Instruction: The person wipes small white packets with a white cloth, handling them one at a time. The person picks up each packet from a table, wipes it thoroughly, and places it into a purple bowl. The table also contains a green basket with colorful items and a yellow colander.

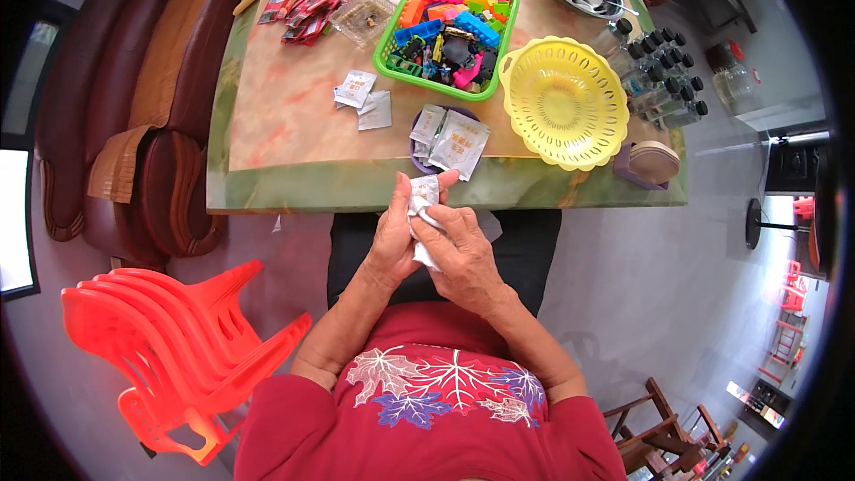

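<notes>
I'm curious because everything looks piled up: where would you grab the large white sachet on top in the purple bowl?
Probably pinch the large white sachet above and below its right edge, coming in from the right: it is flat and lies uppermost, and that edge seems to jut past the rim of the purple bowl.

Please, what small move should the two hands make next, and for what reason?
Perhaps the left hand and right hand should shift slightly forward over the table, with the white packet held between them. In this view, part of the packet appears past the table edge, above the dark trousers, so anything slipping out might fall there.
</notes>
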A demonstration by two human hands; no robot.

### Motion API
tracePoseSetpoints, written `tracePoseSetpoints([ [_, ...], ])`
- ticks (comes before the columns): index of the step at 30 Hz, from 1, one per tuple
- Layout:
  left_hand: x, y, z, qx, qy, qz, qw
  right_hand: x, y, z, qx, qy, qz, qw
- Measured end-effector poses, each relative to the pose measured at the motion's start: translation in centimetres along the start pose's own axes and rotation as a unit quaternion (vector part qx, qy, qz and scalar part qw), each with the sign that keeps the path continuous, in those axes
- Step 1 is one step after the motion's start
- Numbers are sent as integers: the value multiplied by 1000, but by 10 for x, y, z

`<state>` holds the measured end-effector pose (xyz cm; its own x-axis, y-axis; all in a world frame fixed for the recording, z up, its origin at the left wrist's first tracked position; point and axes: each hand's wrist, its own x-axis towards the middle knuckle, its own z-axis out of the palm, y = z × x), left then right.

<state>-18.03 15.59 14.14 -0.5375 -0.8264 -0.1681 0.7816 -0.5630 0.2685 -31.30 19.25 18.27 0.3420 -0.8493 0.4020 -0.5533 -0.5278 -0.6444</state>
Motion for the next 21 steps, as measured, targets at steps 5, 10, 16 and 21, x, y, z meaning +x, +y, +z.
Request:
tracePoseSetpoints([
  [5,4,-11,29,25,125,7,992,20,6,3,-122,99,59,986],
  [10,7,-2,21,-12,66,30,997,15,-2,6,-166,65,80,981],
  [16,2,4,-2,-14,70,26,997,-2,-12,-13,28,-118,56,991],
  [21,-2,0,2,-14,84,0,996,22,-1,-22,116,-18,110,987],
])
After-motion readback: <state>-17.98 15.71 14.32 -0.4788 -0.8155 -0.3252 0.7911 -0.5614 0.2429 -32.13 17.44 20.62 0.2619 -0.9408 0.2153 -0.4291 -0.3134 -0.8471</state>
